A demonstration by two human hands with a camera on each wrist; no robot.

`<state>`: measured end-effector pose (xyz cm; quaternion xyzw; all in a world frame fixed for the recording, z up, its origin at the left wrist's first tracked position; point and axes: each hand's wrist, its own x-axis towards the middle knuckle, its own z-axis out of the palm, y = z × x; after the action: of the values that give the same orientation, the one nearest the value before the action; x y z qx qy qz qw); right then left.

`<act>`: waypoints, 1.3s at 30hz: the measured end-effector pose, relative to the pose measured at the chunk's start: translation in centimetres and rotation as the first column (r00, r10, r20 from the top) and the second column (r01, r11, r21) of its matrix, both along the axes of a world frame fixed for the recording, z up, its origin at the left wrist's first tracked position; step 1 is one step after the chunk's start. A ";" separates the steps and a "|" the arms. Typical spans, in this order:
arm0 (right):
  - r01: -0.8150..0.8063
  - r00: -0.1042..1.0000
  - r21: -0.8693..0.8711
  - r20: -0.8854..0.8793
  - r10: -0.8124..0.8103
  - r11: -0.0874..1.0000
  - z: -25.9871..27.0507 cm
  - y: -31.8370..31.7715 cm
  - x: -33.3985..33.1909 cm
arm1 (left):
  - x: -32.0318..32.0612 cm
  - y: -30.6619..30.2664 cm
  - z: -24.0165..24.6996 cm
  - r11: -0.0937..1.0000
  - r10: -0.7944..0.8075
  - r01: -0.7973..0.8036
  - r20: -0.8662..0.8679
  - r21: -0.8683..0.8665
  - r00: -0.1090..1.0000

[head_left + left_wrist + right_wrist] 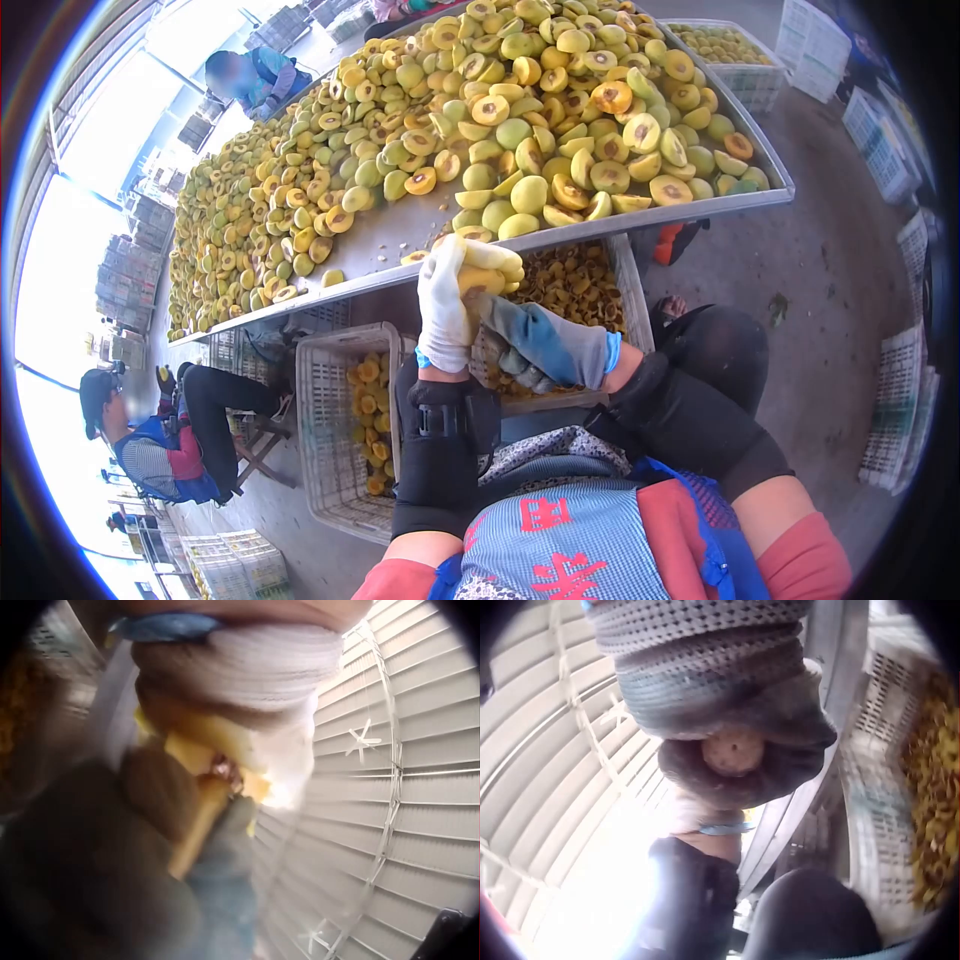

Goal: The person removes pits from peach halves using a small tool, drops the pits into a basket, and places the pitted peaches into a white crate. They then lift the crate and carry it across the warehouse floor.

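In the head view my left hand (445, 305), in a white glove, holds a yellow fruit half (485, 280) just in front of the metal table's edge. My right hand (555, 345), in a blue-grey glove, meets it there and grips a slim wooden-handled tool (196, 836). Its round handle end (733, 752) pokes out of the right fist in the right wrist view. Up close in the left wrist view, the tool's front end is at the dark centre of the fruit half (202, 742); gloved fingers hide its tip.
Halved yellow-green fruits (400, 150) cover much of the raised metal table (640, 218). Below stand a crate (325, 370) of fruit halves at left and another crate (630, 290) holding small brown-yellow pieces. A seated person (160, 450) is at left; another person (260, 80) is across the table.
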<state>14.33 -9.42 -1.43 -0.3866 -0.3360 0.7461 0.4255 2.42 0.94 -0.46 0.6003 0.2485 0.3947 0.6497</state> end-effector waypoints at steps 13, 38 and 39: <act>-0.227 0.783 -0.154 -0.616 0.086 0.962 -2.6 -0.5 -0.2 | -9.1 4.9 -0.8 0.769 0.610 -0.431 0.341 -0.472 0.715; 0.588 0.809 0.084 -0.075 -0.583 0.804 -0.8 1.9 -0.2 | 3.4 13.5 -5.3 0.782 0.346 0.067 -0.521 0.619 0.781; 0.596 0.803 0.076 -0.064 -0.593 0.799 -0.7 2.1 0.0 | 3.4 13.9 -5.7 0.804 0.304 0.075 -0.516 0.590 0.801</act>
<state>14.33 -7.30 -2.15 -0.4385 -0.2241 0.5657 0.6614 5.81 14.88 -6.13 0.8443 0.3414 0.2867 0.2973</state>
